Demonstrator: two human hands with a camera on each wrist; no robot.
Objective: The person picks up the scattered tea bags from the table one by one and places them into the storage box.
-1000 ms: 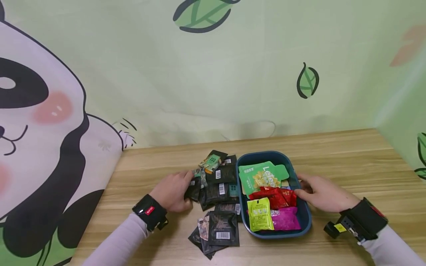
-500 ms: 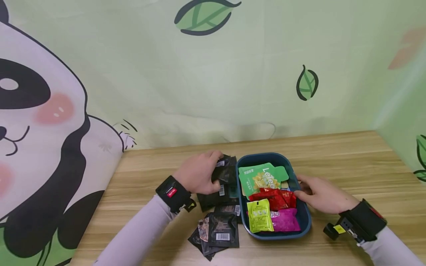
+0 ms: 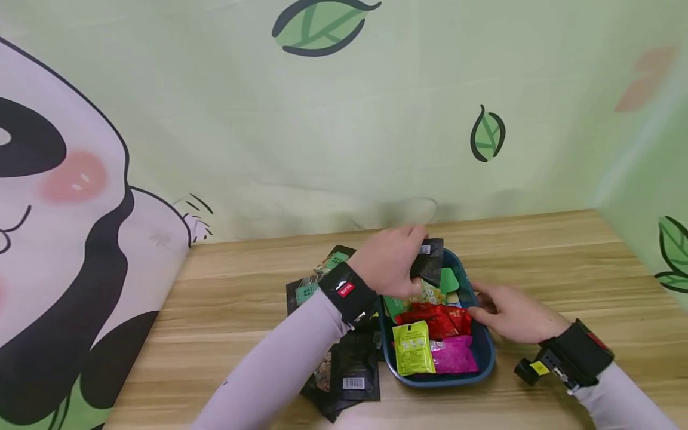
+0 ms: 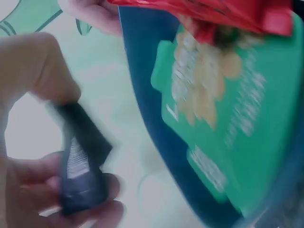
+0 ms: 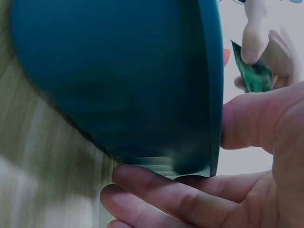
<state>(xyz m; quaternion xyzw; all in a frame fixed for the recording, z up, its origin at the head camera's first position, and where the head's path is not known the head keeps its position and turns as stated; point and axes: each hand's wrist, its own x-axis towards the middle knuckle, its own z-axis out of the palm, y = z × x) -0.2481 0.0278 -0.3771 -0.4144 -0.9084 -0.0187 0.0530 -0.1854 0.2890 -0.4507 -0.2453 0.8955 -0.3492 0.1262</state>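
My left hand pinches a small black packet over the back of a blue plastic bin. In the left wrist view the packet is blurred between thumb and fingers; its green printed face shows in the right wrist view. My right hand holds the bin's right side, thumb at the rim and fingers along the outer wall. Inside the bin lie a green flat package, red packets, a yellow packet and a magenta packet.
Several black packets lie piled on the wooden table left of the bin, partly hidden by my left arm. A green printed cloth hangs behind the table.
My left hand has moved from the pile's left side, rightward across it, to above the bin with a black packet. Pile packets have shifted. The right hand stays at the bin.
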